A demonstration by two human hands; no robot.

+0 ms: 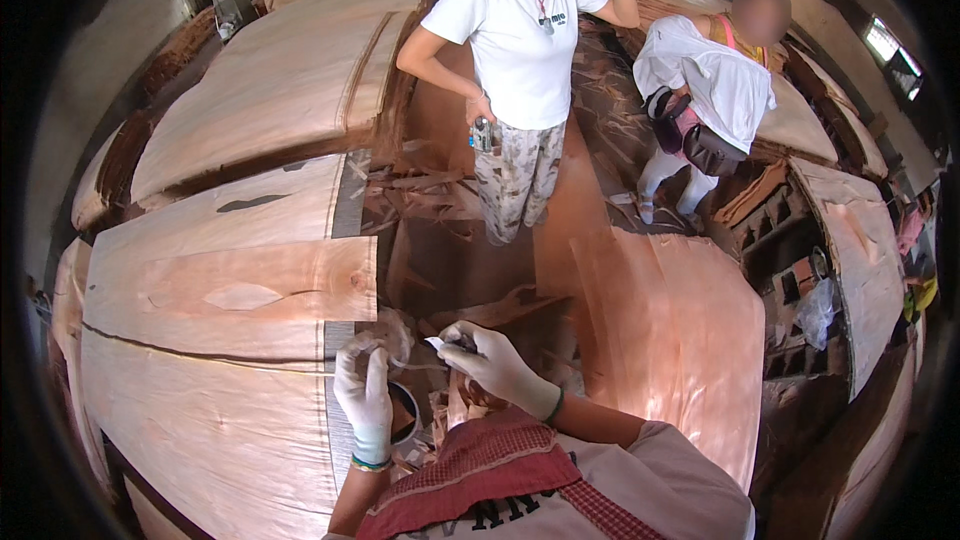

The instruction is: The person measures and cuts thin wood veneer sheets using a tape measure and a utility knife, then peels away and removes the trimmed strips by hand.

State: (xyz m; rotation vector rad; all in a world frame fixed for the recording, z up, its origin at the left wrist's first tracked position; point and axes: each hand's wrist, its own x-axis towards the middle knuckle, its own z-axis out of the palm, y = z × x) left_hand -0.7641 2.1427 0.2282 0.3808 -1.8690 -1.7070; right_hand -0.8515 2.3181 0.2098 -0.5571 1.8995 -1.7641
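Both my hands wear white gloves. My left hand (363,390) is over the right edge of a wide pale wood veneer sheet (200,410), its fingers curled; what they hold, if anything, I cannot make out. A thin pale looping strip (400,340) shows between the hands. My right hand (500,372), to the right, is closed around a small dark tool (462,342) with a pale, pointed, blade-like tip (434,342). A long dark crack (150,342) runs across the sheet toward my left hand. A separate veneer piece (250,280) with an oval gap lies on top.
A round container (404,412) stands by my left wrist among wood scraps. Veneer sheets (670,340) drape at the right. Two people stand ahead: one in a white shirt (520,50), another holding white cloth (700,70). Stacked veneer (260,90) lies far left; a slotted rack (790,280) stands right.
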